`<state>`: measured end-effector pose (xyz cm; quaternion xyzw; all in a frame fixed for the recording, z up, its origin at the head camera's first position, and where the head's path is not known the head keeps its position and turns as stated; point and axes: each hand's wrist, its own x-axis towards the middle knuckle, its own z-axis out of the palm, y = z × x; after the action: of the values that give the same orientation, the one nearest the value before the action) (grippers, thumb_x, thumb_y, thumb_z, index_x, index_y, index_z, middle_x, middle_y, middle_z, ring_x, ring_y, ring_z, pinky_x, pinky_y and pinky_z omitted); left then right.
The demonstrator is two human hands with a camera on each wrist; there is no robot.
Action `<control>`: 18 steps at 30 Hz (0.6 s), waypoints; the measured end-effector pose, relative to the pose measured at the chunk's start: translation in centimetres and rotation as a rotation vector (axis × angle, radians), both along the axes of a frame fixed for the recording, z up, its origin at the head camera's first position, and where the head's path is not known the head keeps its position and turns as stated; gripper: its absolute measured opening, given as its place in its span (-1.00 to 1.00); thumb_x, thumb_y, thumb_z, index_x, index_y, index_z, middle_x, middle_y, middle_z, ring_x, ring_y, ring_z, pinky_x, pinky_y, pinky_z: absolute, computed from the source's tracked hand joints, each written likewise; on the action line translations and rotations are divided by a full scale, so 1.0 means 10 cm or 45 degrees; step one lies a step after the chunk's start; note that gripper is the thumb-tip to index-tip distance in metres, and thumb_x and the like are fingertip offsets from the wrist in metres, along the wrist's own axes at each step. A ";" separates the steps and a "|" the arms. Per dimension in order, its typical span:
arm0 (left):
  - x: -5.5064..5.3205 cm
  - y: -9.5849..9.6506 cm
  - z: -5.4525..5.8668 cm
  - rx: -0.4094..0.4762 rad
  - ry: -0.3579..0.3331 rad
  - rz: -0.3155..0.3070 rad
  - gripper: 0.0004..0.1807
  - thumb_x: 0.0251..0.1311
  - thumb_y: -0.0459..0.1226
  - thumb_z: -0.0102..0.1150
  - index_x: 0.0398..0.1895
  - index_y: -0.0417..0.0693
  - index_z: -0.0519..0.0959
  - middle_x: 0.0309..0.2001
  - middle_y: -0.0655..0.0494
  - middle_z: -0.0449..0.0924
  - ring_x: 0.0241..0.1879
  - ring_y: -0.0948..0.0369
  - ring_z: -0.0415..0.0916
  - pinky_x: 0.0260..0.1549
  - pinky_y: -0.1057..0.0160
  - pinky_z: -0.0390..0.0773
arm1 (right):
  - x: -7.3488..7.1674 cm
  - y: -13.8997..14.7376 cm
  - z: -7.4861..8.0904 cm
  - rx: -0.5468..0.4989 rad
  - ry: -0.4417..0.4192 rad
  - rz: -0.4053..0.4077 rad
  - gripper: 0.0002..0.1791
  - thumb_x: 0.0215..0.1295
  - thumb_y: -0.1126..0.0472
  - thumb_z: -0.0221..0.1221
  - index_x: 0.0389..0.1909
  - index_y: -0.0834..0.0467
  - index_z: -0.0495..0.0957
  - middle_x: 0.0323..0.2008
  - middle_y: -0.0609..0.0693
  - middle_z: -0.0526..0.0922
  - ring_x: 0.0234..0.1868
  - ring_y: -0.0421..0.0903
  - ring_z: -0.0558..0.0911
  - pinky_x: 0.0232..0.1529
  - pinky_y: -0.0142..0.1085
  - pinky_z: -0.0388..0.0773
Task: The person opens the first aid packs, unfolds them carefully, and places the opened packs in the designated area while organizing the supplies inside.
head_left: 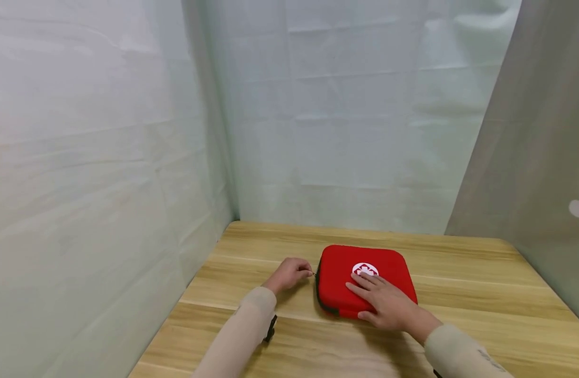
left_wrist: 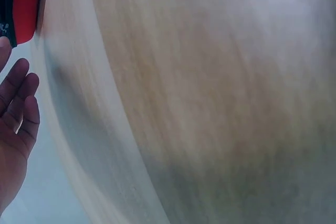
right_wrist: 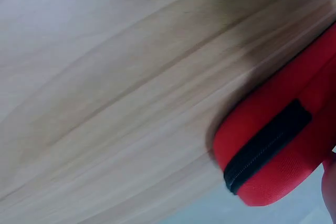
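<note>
A red zip-up first-aid case [head_left: 365,252] with a white round emblem lies closed on the wooden table. At its left side my left hand [head_left: 291,273] pinches the small zipper pull [head_left: 314,274] between thumb and forefinger. The other fingers of that hand [left_wrist: 16,124] are loosely bent in the left wrist view, where only a corner of the case [left_wrist: 25,9] shows. My right hand [head_left: 389,304] rests on the case's top with fingers spread, below and partly over the emblem. A black zipper [right_wrist: 268,145] runs along the case's side in the right wrist view.
The wood-grain table [head_left: 483,304] extends around the case. Pale fabric curtains [head_left: 346,115] hang behind it and along its left side [head_left: 105,184]. A greyer curtain [head_left: 530,157] hangs on the right. A dark strap piece [head_left: 270,329] shows at the left wrist.
</note>
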<state>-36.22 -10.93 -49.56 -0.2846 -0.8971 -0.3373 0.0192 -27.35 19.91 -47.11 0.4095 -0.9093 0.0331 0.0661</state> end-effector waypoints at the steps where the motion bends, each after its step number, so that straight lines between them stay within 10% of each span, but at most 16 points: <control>1: 0.00 -0.01 0.00 0.000 0.009 0.009 -0.90 0.29 -0.35 0.25 -0.39 -0.14 0.66 -0.42 0.08 0.64 -0.42 0.34 0.39 -0.34 0.32 0.46 | 0.01 0.01 0.00 0.001 0.011 0.015 -0.22 0.28 -0.10 0.26 0.47 0.07 0.29 0.44 0.13 0.29 0.42 0.21 0.25 0.33 0.14 0.25; 11: -0.03 -0.13 -0.01 0.004 0.047 0.063 -0.91 0.28 -0.36 0.26 -0.40 -0.14 0.65 -0.41 0.14 0.63 -0.37 0.30 0.44 -0.30 0.29 0.48 | 0.02 0.29 0.02 0.033 0.119 0.013 -0.33 0.22 0.16 0.28 0.40 0.01 0.41 0.37 0.17 0.38 0.37 0.22 0.34 0.32 0.19 0.21; 18: -0.01 -0.02 -0.03 0.048 0.001 0.036 -0.91 0.30 -0.35 0.24 -0.38 -0.14 0.65 -0.41 0.16 0.61 -0.39 0.33 0.40 -0.32 0.31 0.47 | -0.02 0.35 0.05 -0.040 0.147 -0.171 -0.49 0.23 0.28 0.09 0.23 0.03 0.58 0.31 0.21 0.43 0.35 0.23 0.35 0.33 0.20 0.17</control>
<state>-36.30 -11.12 -49.88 -0.2715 -0.8946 -0.3537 0.0297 -27.51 23.40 -46.64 0.3475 -0.9288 0.0192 0.1269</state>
